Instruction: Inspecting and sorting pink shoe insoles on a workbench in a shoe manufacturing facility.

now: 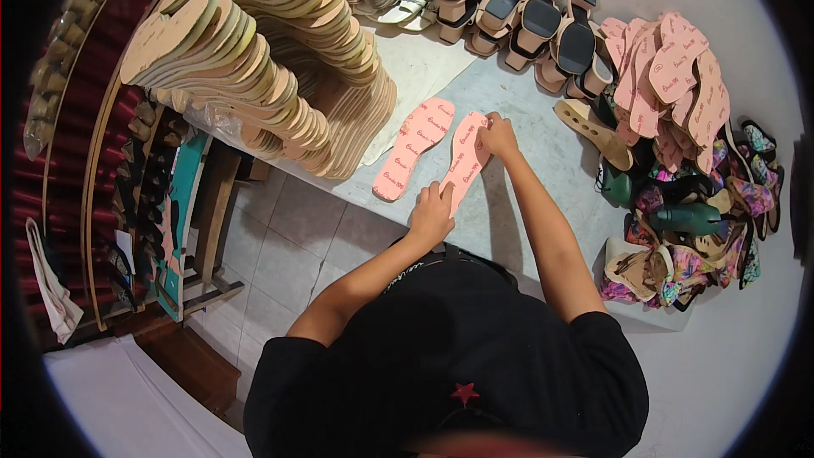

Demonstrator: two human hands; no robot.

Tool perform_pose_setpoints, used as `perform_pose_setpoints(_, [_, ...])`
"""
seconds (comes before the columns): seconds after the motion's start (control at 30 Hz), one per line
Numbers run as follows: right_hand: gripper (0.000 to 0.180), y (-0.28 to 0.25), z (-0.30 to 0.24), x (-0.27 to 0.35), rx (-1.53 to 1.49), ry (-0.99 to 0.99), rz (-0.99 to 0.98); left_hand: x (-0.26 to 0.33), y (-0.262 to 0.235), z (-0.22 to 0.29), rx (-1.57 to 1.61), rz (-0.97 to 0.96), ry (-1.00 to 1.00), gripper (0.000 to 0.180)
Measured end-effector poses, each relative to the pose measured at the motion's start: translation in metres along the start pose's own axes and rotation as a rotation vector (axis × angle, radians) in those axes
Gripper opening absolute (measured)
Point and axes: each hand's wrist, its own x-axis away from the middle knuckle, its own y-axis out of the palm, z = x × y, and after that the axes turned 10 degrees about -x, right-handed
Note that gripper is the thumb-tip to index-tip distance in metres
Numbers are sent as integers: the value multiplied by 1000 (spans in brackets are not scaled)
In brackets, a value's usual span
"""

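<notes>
A pink shoe insole (465, 153) with red print is between my two hands over the table. My left hand (432, 217) grips its lower end, fingertips on the printed face and thumb toward the right edge. Near the top right, my right hand (500, 136) is closed on the insole's edge. Just to the left lies a second pink insole (415, 148) of the same print, flat on the table and apart from my hands. I cannot tell whether the held insole rests on the table or is slightly raised.
Tall stacks of beige soles (254, 76) stand at the table's left. Black-soled heeled sandals (543, 25) line the back. A pile of pink insoles (670, 76) sits at the right, above colourful shoe uppers (678, 254) and green shoe lasts (688, 219). A rack of shoes (140, 178) stands far left.
</notes>
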Motion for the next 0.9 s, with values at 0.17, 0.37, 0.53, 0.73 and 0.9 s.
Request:
perform_pose_setpoints(0.17, [43,4,1,2,3,0,34,-2,-3,-1,16,-30,1,70])
perform_pose_setpoints(0.37, [43,-4,-5,6,-8,35,54,-4,0,0,36,-45,23,69])
perform_pose_setpoints(0.53, [43,-5,-2,8,-27,48,76,-5,1,3,29,-48,57,67])
perform_pose_setpoints(0.73, [45,-4,-5,12,-13,55,72,-11,-28,3,-30,-64,17,74])
perform_pose_setpoints(0.9, [58,-8,-35,30,106,143,121,-42,-48,-28,-202,214,-209,76])
